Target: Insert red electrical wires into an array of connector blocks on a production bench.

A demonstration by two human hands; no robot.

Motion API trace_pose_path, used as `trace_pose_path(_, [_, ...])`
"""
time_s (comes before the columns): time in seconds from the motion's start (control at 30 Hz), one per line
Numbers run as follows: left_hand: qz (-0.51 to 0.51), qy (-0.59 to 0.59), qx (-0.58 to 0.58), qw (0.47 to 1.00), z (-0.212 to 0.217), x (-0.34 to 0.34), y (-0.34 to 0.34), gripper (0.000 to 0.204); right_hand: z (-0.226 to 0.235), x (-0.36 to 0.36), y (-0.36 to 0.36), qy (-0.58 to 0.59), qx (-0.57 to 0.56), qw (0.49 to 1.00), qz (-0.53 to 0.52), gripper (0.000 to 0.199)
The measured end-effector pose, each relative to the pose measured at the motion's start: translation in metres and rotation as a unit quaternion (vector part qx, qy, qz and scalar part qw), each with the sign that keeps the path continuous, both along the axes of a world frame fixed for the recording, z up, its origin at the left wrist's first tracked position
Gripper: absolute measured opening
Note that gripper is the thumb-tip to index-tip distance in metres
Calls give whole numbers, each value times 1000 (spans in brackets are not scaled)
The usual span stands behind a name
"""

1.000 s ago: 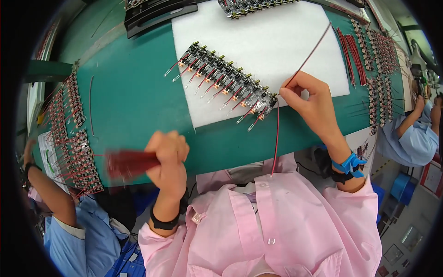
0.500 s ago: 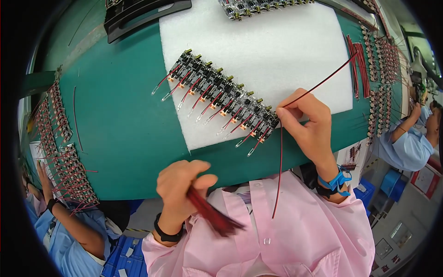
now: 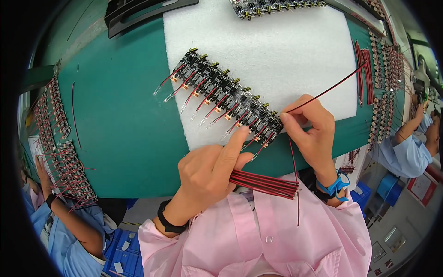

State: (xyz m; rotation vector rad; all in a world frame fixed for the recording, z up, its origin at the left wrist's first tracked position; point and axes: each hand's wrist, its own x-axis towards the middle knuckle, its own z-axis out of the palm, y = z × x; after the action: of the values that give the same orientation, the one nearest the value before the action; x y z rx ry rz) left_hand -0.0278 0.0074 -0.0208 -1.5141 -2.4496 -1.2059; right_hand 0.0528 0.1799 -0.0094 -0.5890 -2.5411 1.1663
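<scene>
A slanting row of joined black circuit boards point(image 3: 226, 97) lies on a white foam sheet point(image 3: 295, 51). Red-and-black wires with clear tips stick out along its near side. My left hand point(image 3: 210, 168) is closed round a bundle of red and black wires point(image 3: 267, 183), its index finger stretched to the near side of the boards. At the row's right end, my right hand point(image 3: 311, 127) pinches a long red-and-black wire point(image 3: 330, 87) between thumb and index finger. One length of it reaches up to the right; a thin strand hangs below the hand.
Another strip of boards point(image 3: 277, 8) lies at the foam's far edge, near a black tray point(image 3: 147, 16). Cut wires point(image 3: 364, 76) and rows of small round wired parts point(image 3: 382, 108) lie at right. More wired parts point(image 3: 74, 171) line the green table's left edge. Co-workers in blue sit on both sides.
My left hand has moved up and right to the boards, and its wire bundle has swung to point right. My right hand keeps its pinch on the wire, slightly lower.
</scene>
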Motion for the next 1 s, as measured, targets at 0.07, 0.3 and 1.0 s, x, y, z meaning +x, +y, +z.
trace_pose_path(0.07, [-3, 1, -12, 1000, -1, 0, 0, 34, 0, 0, -1, 0, 1, 1000, 0, 7])
trace_pose_path(0.3, [-12, -1, 3, 1000, -1, -2, 1, 31, 0, -2, -3, -2, 3, 1000, -24, 5])
trace_pose_path(1.0, [-45, 59, -5, 997, 1, -8, 1, 39, -5, 0, -7, 8, 6, 999, -45, 9])
